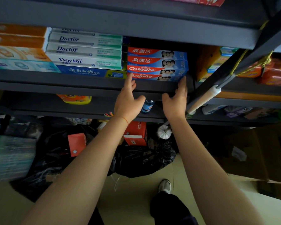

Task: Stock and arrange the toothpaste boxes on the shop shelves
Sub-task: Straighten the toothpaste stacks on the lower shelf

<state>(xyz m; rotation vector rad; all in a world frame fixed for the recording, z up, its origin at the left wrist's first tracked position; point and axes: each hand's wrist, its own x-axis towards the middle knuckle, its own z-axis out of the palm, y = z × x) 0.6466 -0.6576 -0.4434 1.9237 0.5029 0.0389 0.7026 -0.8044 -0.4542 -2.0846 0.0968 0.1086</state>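
Note:
A stack of red and blue Colgate toothpaste boxes [157, 64] lies on the dark shelf [88, 82], in the middle. My left hand [128, 101] reaches up with straight fingers, and its fingertips touch the lower left end of the stack. At the stack's lower right corner my right hand [176, 99] touches it with its fingers extended. Neither hand grips a box. To the left sit white and green Doctor toothpaste boxes [86, 50] on top of a blue box [88, 71].
Orange and pale boxes [18, 46] fill the shelf's far left. Orange packs [209, 62] stand right of a dark shelf post [234, 65]. Below are a lower shelf with bottles, black bags [144, 158], red cartons [135, 133] and a cardboard box [266, 153] on the floor.

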